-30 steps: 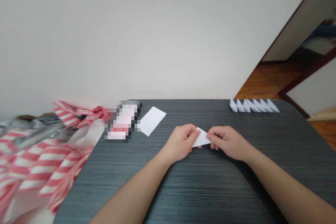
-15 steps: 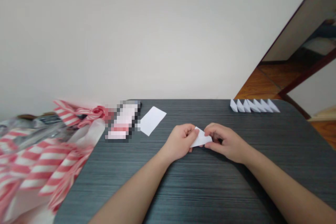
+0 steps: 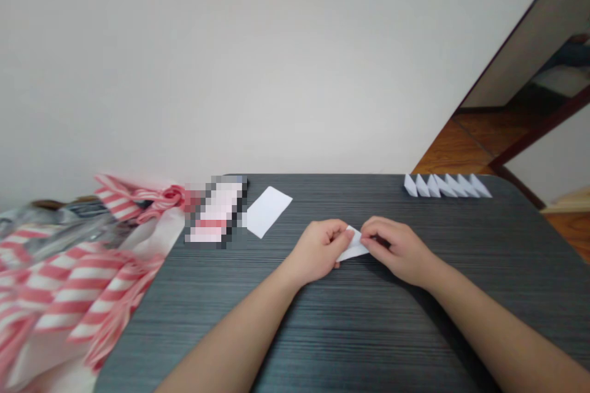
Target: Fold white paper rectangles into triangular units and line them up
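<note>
Between my two hands is a small folded piece of white paper (image 3: 354,250), held just above the dark table (image 3: 322,331). My left hand (image 3: 319,250) pinches its left part, thumb on top and the other fingers curled beneath. With thumb and fingertips together, my right hand (image 3: 397,250) grips the paper's right corner and covers it. Left of my hands lies a flat white paper rectangle (image 3: 268,212). A row of several folded white paper pieces (image 3: 446,186) stands at the far right edge of the table.
A pixelated phone-like object (image 3: 216,212) rests on the table's left side. Red-and-white striped cloth (image 3: 83,288) and clear plastic are heaped beyond the left edge. A pale wall (image 3: 295,61) rises behind the table; wooden floor (image 3: 465,141) shows at the right.
My right thumb and fingertips have closed together over the paper's right corner, hiding more of it. My left thumb has shifted slightly right. The other things stay where they were.
</note>
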Available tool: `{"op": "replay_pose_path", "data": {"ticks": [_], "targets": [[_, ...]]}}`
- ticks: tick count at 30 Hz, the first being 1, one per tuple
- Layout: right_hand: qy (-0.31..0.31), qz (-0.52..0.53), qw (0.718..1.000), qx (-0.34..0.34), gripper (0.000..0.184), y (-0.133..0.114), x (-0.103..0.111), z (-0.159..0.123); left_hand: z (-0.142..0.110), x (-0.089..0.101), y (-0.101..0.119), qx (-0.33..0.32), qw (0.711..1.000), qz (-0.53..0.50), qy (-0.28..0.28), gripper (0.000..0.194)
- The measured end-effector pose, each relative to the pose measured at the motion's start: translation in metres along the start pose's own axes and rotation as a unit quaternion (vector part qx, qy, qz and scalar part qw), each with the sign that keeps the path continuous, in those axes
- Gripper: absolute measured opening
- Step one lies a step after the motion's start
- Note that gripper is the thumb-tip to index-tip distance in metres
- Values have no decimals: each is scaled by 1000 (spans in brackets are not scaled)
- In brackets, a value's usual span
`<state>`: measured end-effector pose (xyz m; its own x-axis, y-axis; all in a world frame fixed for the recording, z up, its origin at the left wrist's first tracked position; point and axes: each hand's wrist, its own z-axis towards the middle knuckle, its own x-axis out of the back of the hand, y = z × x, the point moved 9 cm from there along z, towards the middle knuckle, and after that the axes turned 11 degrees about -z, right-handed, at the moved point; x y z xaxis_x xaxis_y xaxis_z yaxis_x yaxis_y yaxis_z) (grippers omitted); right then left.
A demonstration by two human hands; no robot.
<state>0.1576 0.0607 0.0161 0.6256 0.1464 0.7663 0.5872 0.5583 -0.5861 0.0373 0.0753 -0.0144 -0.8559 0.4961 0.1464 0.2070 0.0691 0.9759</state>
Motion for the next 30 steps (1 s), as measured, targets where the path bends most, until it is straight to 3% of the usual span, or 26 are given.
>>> {"op": "replay_pose_path", "data": {"ticks": [8, 13, 17, 24, 30], "targets": [[24, -14, 999, -25, 10, 6, 3, 1, -1, -8, 4, -24, 995, -92, -24, 25], [16, -5, 998, -55, 7, 10, -1, 0, 0, -5, 0, -19, 999, -38, -17, 22], [13, 78, 991, -111, 15, 23, -7, -5, 0, -4, -1, -19, 999, -24, -23, 23], [-76, 102, 976, -176, 17, 27, -18, -7, 0, -5, 0, -29, 999, -3, -15, 22], [-78, 110, 974, -180, 27, 22, -16, -5, -1, -5, 1, -38, 999, 1, -11, 23]]}}
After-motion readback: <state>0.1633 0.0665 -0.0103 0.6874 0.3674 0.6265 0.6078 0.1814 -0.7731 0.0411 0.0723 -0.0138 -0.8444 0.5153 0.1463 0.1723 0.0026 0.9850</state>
